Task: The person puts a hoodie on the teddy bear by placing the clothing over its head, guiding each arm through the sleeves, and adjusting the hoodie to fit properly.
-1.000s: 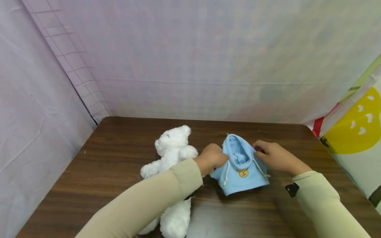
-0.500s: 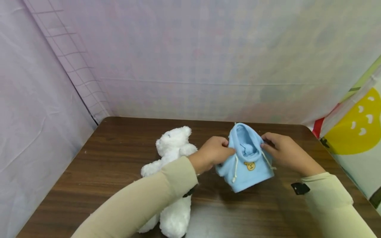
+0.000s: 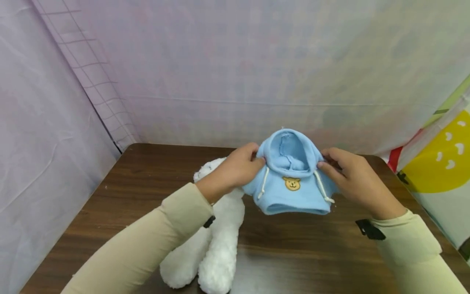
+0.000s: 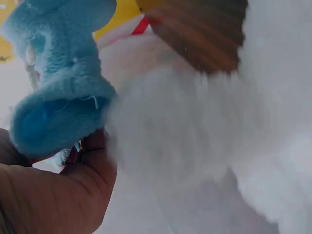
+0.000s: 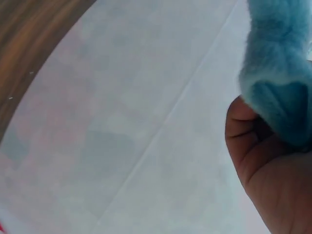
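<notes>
A small light-blue hoodie (image 3: 293, 198) with a bear-face patch and two white drawstrings hangs above the table, its hood opening toward me. My left hand (image 3: 240, 165) pinches it at the left shoulder, beside the hood. On the opposite shoulder my right hand (image 3: 352, 175) grips the cloth between thumb and fingers. A white plush bear (image 3: 222, 237) lies on the table under my left forearm, its head and body mostly covered. In the left wrist view, the bear's blurred fur (image 4: 170, 122) fills the middle and right, next to a hoodie sleeve (image 4: 63, 117). The other sleeve (image 5: 280, 97) shows in the right wrist view.
The brown wooden table (image 3: 293, 253) has rounded far corners. A pale curtain (image 3: 227, 73) stands behind it, and another white cloth (image 3: 47, 155) borders the left. At the right hangs a cloth with a yellow print (image 3: 440, 159).
Both hands have lifted the hoodie higher and turned it more upright, so its bottom hem opening now shows. The left forearm has shifted over the bear's upper body.
</notes>
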`<state>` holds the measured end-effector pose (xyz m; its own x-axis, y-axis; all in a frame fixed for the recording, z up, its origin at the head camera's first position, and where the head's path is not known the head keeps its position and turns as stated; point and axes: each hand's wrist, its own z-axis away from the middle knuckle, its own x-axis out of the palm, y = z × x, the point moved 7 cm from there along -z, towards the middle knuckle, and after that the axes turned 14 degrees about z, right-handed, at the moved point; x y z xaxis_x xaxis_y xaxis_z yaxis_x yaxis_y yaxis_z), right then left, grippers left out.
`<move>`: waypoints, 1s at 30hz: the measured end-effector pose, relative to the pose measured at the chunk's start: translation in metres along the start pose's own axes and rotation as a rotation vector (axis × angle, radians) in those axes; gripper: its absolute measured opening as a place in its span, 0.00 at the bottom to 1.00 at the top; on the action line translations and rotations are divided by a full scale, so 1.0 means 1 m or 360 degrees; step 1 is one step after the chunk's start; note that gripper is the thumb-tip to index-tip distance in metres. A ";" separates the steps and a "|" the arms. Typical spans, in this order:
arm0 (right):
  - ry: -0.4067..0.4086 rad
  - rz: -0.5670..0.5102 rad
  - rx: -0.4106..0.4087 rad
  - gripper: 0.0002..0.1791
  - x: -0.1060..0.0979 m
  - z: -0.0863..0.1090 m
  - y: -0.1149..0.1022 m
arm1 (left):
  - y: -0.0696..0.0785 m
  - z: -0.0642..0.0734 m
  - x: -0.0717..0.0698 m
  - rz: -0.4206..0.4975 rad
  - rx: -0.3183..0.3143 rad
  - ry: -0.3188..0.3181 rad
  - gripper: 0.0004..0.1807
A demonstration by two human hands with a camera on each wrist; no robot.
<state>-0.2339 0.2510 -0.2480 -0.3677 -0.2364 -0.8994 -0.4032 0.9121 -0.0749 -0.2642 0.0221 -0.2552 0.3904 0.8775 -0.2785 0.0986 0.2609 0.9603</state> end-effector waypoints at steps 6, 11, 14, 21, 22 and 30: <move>0.0053 -0.0055 -0.0073 0.11 -0.015 -0.008 -0.024 | 0.005 0.005 -0.026 -0.0148 0.0081 -0.0044 0.12; 0.0117 -0.0159 -0.0166 0.09 -0.026 -0.018 -0.047 | 0.006 0.013 -0.050 -0.0038 0.0182 -0.0172 0.11; 0.0080 -0.0253 -0.0173 0.09 -0.030 -0.025 -0.061 | 0.004 0.018 -0.066 0.0072 0.0217 -0.0230 0.10; -0.0006 -0.0352 -0.0169 0.07 -0.028 -0.048 -0.100 | -0.009 0.033 -0.106 0.0235 0.0236 -0.0258 0.11; -0.0003 -0.0363 -0.0175 0.07 -0.027 -0.052 -0.106 | -0.014 0.036 -0.113 0.0226 0.0235 -0.0246 0.11; -0.0105 -0.0511 -0.0125 0.05 0.013 -0.082 -0.162 | -0.062 0.060 -0.170 0.0059 0.0156 -0.0080 0.15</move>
<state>-0.2420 0.0723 -0.2117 -0.1571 -0.4830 -0.8614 -0.5539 0.7652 -0.3280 -0.2821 -0.1672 -0.2666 0.4405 0.8639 -0.2442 0.1715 0.1860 0.9675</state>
